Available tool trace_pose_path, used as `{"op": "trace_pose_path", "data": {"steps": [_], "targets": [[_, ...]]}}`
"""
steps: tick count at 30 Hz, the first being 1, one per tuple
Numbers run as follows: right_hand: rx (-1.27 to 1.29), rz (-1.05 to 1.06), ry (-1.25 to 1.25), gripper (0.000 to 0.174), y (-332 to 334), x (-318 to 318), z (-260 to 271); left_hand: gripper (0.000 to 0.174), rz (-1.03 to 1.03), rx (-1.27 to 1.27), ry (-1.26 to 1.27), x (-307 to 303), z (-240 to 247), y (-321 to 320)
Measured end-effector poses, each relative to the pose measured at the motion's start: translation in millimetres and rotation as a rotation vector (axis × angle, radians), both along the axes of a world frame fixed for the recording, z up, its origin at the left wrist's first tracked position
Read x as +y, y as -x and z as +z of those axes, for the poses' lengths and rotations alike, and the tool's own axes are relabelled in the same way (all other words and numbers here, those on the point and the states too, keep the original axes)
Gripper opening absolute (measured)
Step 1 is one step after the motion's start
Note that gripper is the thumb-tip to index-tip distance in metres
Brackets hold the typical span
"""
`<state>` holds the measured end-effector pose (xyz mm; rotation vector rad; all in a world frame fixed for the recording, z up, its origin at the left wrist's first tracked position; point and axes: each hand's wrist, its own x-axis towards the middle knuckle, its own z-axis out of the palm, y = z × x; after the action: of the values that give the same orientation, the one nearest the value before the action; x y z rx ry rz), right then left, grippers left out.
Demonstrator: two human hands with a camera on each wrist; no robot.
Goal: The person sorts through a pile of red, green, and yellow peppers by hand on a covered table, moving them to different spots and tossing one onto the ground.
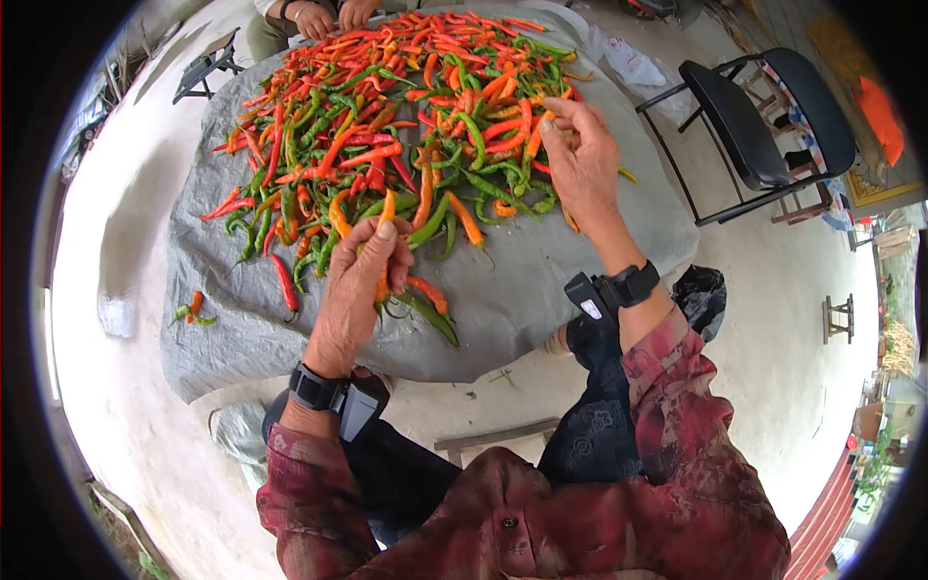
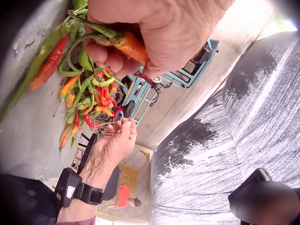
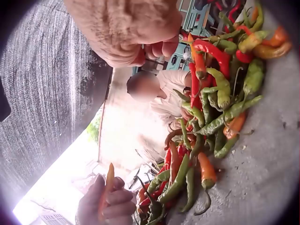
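My left hand (image 1: 360, 275) grips an orange chili pepper (image 1: 389, 206), its pointed tip sticking up past the thumb. In the left wrist view, that pepper's green stem end (image 2: 110, 32) shows under the palm. At the right side of the pile, my right hand (image 1: 585, 164) pinches an orange chili pepper (image 1: 534, 142) between thumb and fingers. A big heap of red, orange and green chili peppers (image 1: 377, 150) spreads in front of both hands. Just below the left hand lie a green pepper (image 1: 430, 319) and an orange-red one (image 1: 428, 293).
The peppers lie on a grey sheet (image 1: 242, 333). Across the heap, another person's hands (image 1: 333, 17) are at its far edge. A black folding chair (image 1: 739, 130) stands at the right, with a white plastic bag (image 1: 628, 60) beyond. A few peppers (image 1: 195, 309) lie apart at left.
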<state>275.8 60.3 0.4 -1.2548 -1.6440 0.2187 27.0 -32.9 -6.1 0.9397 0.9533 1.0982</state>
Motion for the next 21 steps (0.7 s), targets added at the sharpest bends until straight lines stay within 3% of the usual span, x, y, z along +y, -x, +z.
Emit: {"op": "trace_pose_path", "data": {"steps": [1,4,5,7,8,10,12,16,19,21], "targets": [[-0.007,-0.01,0.015,0.021,1,-2,-1,0.035,0.017,-0.006,0.011,-1,0,1],[0.438,0.181,0.22,0.018,6,5,-5,0.035,0.008,0.018,0.008,-3,2,2],[0.437,0.178,0.221,0.018,8,4,-7,0.034,0.008,0.023,0.009,-3,2,2],[0.896,0.307,0.439,0.014,12,2,-4,0.033,0.009,0.03,0.005,-3,1,2],[0.895,0.309,0.436,0.014,12,4,-3,0.029,-0.002,0.03,0.017,-3,-2,0],[1.398,0.455,0.59,0.013,11,10,-2,0.026,-0.013,0.034,0.024,-4,-4,-6],[1.53,0.505,0.616,0.012,10,8,-5,0.023,-0.117,0.052,0.057,-10,-5,-14],[1.786,0.568,0.675,0.014,15,8,-12,0.022,-0.13,0.009,0.067,-7,0,-22],[1.813,0.614,0.661,0.015,19,11,-15,0.019,-0.082,-0.04,0.029,-4,-3,-21],[1.846,0.626,0.632,0.015,20,13,-17,0.019,-0.219,0.016,0.086,-12,-8,-29]]}}
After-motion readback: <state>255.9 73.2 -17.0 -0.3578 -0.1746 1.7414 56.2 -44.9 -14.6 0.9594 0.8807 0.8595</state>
